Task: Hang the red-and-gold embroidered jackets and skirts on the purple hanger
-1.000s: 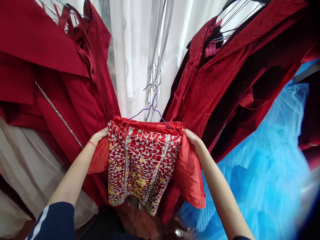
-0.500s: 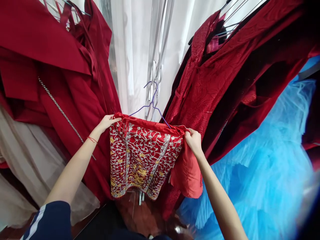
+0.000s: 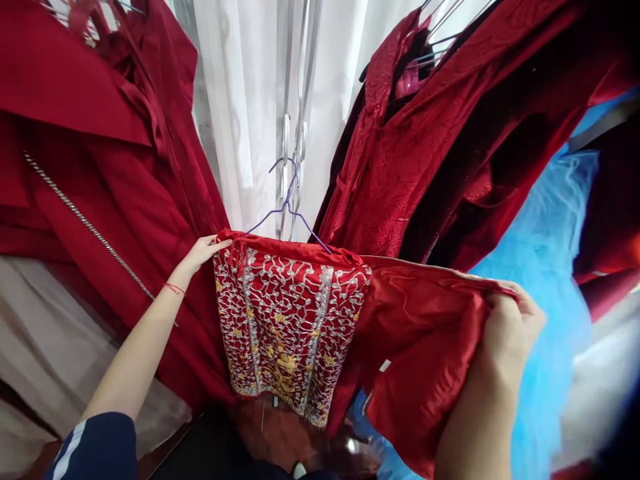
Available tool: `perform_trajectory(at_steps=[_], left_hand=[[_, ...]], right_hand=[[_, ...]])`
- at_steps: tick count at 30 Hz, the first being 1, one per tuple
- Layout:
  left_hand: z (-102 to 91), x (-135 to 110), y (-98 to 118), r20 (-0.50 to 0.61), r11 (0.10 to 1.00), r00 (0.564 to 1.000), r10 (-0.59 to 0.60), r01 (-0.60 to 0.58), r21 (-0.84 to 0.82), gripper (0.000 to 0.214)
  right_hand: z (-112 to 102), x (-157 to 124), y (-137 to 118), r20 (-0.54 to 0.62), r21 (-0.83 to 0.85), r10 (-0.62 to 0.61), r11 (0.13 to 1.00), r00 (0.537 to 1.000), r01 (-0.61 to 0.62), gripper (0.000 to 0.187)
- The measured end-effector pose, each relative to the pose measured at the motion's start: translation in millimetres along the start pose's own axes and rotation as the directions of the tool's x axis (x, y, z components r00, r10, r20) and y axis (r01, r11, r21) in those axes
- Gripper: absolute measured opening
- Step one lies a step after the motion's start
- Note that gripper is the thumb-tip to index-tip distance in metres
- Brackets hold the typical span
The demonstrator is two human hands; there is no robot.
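Observation:
Before me hangs a red embroidered garment point(image 3: 280, 320), like a bodice or short skirt, with silver and gold patterns on its front. A purple wire hanger point(image 3: 287, 207) sticks up from behind its top edge. My left hand point(image 3: 203, 252) pinches the garment's upper left corner, near a red tie. My right hand point(image 3: 515, 320) is closed on the far end of an opened-out panel, whose plain red satin lining point(image 3: 425, 313) faces me. A small white label point(image 3: 385, 365) shows on that lining.
Dark red dresses point(image 3: 115, 180) hang on the left above pale sheer fabric point(image 3: 65, 333). On the right hang patterned and velvet red dresses point(image 3: 390, 160) and a blue tulle gown point(image 3: 545, 227). A white curtain point(image 3: 240, 100) and white door handles point(image 3: 286, 153) are behind. The floor point(image 3: 280, 433) is reddish brown.
My right hand has pulled the right panel outward to the right and toward me, spreading its lining. My left hand keeps its hold on the left corner. The view has shifted slightly.

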State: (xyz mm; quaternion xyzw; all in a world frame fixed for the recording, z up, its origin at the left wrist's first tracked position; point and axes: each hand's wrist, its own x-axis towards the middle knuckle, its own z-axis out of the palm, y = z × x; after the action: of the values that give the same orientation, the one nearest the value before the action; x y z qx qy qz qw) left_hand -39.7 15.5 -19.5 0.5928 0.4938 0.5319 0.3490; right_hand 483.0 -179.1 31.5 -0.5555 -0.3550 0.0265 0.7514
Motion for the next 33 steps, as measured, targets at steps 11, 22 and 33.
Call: perform_trajectory(at_steps=[11, 22, 33], left_hand=[[174.4, -135.1, 63.4, 0.270, 0.878, 0.869, 0.415, -0.460, 0.131, 0.033], [193.1, -161.6, 118.4, 0.538, 0.968, 0.811, 0.230, -0.246, -0.042, 0.031], [196.5, -143.3, 113.2, 0.484, 0.986, 0.865, 0.135, -0.067, -0.156, 0.037]], right_hand=[[65.1, -143.7, -16.3, 0.336, 0.185, -0.064, 0.983, 0.940, 0.001, 0.047], [82.4, -202.0, 12.3, 0.395, 0.176, -0.338, 0.940, 0.854, 0.291, 0.054], [56.7, -190.5, 19.2, 0.580, 0.246, -0.495, 0.863, 0.647, 0.441, 0.078]])
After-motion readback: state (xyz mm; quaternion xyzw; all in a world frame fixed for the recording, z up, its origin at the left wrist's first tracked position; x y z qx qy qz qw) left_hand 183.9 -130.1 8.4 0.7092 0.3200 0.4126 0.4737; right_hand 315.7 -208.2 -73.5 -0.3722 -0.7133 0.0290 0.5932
